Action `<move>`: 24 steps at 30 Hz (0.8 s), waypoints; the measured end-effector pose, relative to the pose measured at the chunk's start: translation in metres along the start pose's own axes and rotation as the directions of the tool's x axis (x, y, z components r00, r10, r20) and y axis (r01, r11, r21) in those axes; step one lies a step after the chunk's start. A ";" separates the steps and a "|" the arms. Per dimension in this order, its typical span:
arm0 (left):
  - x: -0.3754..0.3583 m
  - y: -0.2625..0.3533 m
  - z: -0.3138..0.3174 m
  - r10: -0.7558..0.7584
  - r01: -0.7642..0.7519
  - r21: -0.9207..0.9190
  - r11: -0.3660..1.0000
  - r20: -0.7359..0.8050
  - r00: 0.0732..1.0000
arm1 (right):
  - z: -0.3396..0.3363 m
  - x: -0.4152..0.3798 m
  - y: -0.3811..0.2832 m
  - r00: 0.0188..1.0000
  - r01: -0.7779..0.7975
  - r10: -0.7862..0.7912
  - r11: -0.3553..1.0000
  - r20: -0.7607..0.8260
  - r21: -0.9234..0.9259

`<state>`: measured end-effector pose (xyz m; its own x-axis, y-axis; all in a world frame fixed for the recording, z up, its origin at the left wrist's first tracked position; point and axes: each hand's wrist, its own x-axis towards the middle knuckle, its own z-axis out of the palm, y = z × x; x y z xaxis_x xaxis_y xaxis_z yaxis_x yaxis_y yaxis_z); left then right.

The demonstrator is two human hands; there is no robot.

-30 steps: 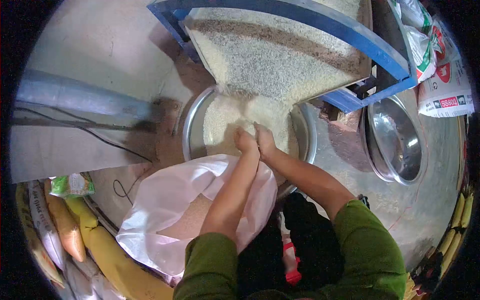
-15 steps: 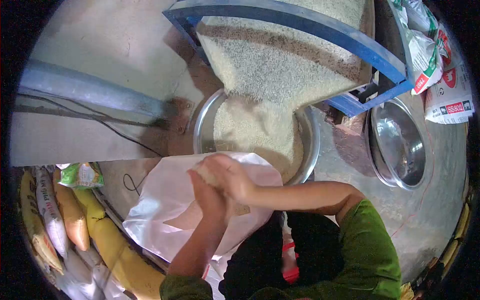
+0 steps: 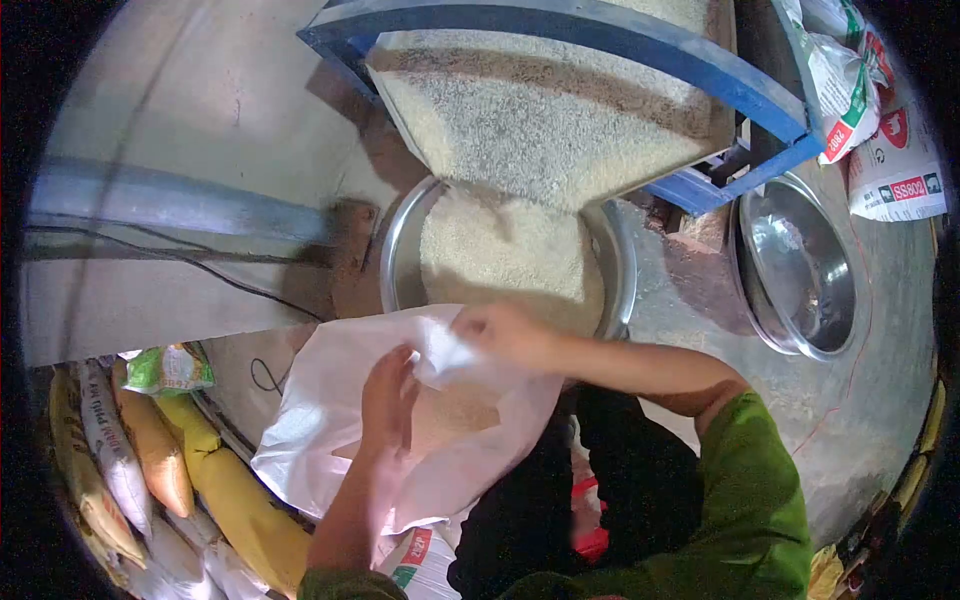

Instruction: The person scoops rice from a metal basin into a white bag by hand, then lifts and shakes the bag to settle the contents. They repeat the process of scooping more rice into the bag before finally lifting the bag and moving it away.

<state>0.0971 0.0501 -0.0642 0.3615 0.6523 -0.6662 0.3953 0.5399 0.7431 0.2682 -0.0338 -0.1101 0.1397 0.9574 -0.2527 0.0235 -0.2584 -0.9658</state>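
A large white sack [image 3: 310, 400] lies open in front of my lap, with pale grain [image 3: 455, 410] inside its mouth. Over the left side of that mouth is my left hand [image 3: 388, 390], open, its fingers slightly bent and nothing in them. My right hand [image 3: 505, 335] is at the sack's far rim, blurred by motion with its fingers curled in. Just beyond, a wide steel basin [image 3: 625, 270] holds a heap of pale grain [image 3: 510, 250]. Above the basin slopes a grain-covered chute [image 3: 540, 120] in a blue metal frame [image 3: 560, 20].
Stacked steel basins [image 3: 800, 270] stand at the right, near printed feed sacks [image 3: 900, 170]. Filled yellow sacks [image 3: 235, 490] and white ones lie at the lower left. A metal beam [image 3: 180, 200] and black cable [image 3: 200, 270] run along the left.
My hands were together over the sack and have parted. The right moved away towards the rim, and the left is lower with its fingers loosened. Grain that was between them is gone from view.
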 end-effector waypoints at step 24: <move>0.182 -0.070 0.157 0.227 -0.266 -0.049 0.963 -0.390 0.892 | -0.021 0.084 0.113 0.774 0.161 0.288 0.772 -0.564 0.615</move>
<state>0.2678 0.0474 -0.2467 0.0829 0.9120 -0.4017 0.2432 0.3724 0.8956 0.3038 0.0148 -0.2394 0.6730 0.5943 -0.4404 -0.5683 0.0343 -0.8221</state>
